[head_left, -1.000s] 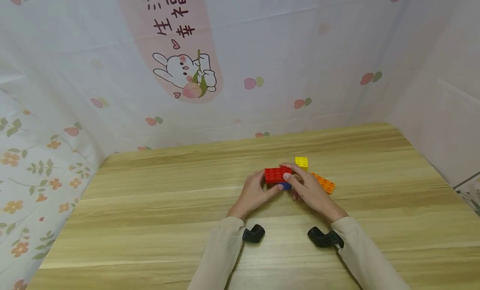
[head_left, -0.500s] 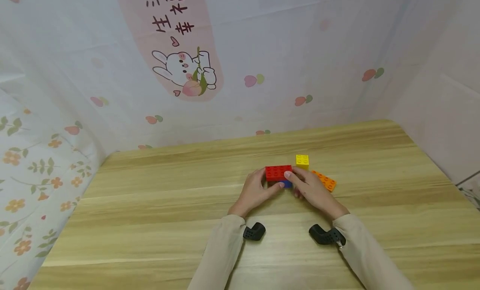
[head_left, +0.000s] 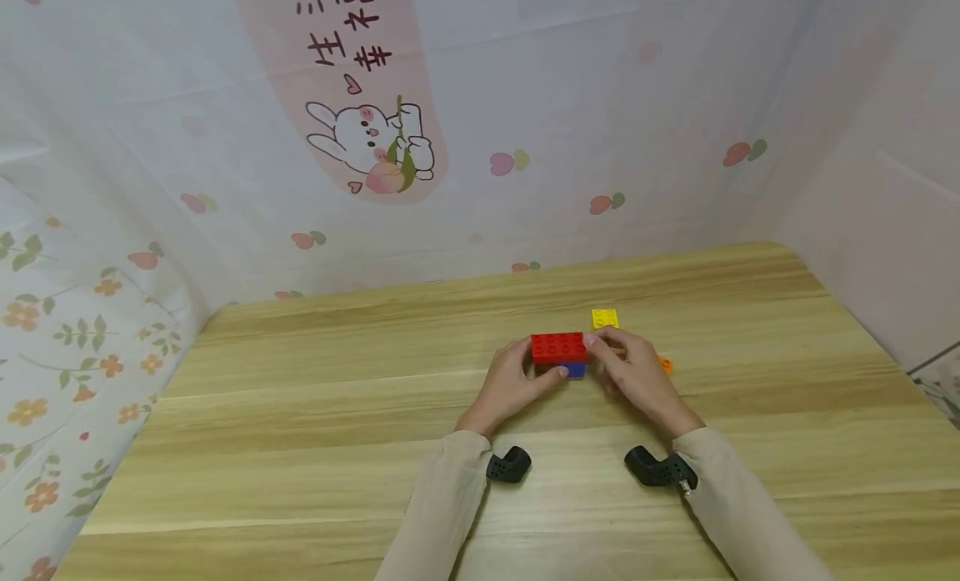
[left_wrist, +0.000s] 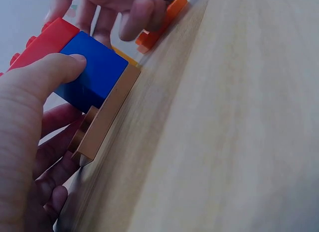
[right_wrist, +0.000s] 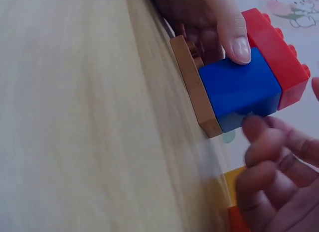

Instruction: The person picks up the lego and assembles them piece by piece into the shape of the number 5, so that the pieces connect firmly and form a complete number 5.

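Observation:
A stack of toy building bricks stands on the table: a flat brown plate at the bottom, a blue brick on it, and a long red brick on top, overhanging the blue one. My left hand grips the stack from the left, thumb pressed on the blue brick's near face and fingers behind. At the stack's right end is my right hand, its fingers loosely bent with nothing between them. In the right wrist view its fingertips overlap the end of the blue brick.
A small yellow brick sits behind the right hand. An orange plate lies beside it, mostly covered by that hand in the head view. The wooden table meets a printed cloth at the back.
My right hand has come off the red brick's right end and shifted right, now covering much of the orange plate in the head view. The left hand and stack stay in place.

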A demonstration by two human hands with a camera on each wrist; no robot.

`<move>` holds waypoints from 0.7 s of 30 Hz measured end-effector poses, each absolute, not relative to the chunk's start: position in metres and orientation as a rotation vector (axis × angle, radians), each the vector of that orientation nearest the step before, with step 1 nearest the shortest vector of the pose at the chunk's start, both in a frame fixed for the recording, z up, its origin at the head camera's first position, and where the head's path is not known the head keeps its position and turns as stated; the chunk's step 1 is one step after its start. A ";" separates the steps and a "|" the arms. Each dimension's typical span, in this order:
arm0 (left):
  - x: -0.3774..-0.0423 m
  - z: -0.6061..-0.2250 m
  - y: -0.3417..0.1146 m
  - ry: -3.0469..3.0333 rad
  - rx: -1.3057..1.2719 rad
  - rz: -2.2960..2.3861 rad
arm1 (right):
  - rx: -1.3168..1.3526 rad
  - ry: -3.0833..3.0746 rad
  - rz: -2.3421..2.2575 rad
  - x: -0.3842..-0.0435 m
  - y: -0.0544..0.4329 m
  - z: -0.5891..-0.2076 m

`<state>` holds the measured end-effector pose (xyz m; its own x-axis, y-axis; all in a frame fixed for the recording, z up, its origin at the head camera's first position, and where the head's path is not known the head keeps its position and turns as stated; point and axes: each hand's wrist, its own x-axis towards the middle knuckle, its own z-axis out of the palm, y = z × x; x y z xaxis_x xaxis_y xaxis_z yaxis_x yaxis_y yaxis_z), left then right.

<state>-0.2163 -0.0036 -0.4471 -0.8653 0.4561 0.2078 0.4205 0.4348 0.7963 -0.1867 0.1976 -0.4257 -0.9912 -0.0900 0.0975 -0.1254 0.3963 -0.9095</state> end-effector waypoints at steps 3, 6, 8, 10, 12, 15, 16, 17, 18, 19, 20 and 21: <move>-0.216 -0.447 -0.004 2.628 0.798 1.443 | 0.196 -2.546 1.610 -0.187 0.198 -0.424; -0.216 -0.447 -0.004 2.633 0.780 1.433 | 0.172 -2.444 1.540 -0.187 0.199 -0.421; -0.215 -0.446 -0.004 2.633 0.763 1.424 | 0.143 -2.364 1.484 -0.188 0.202 -0.419; -0.215 -0.445 -0.003 2.630 0.749 1.418 | 0.111 -2.313 1.375 -0.188 0.205 -0.417; -0.215 -0.445 -0.003 2.625 0.739 1.417 | 0.085 -2.303 1.250 -0.189 0.208 -0.416; -0.215 -0.444 -0.004 2.624 0.732 1.418 | 0.100 -2.360 1.076 -0.191 0.212 -0.417; -0.215 -0.444 -0.003 2.623 0.733 1.419 | 0.123 -2.385 1.043 -0.192 0.213 -0.418; -0.215 -0.444 -0.003 2.624 0.732 1.420 | 0.147 -2.414 1.024 -0.193 0.214 -0.419; -0.215 -0.445 -0.003 2.622 0.734 1.424 | 0.176 -2.441 1.008 -0.193 0.215 -0.420; -0.215 -0.445 -0.003 2.623 0.735 1.425 | 0.205 -2.466 0.999 -0.194 0.215 -0.420; -0.215 -0.445 -0.003 2.623 0.737 1.427 | 0.231 -2.493 0.996 -0.194 0.216 -0.421; -0.215 -0.445 -0.003 2.624 0.740 1.430 | 0.258 -2.519 0.995 -0.194 0.216 -0.421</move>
<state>-0.2147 -0.0034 -0.4451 -0.8824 0.4390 0.1691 0.3801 0.4535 0.8061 -0.1945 0.2161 -0.4209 -0.8956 -0.0184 0.4445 -0.3173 0.7269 -0.6091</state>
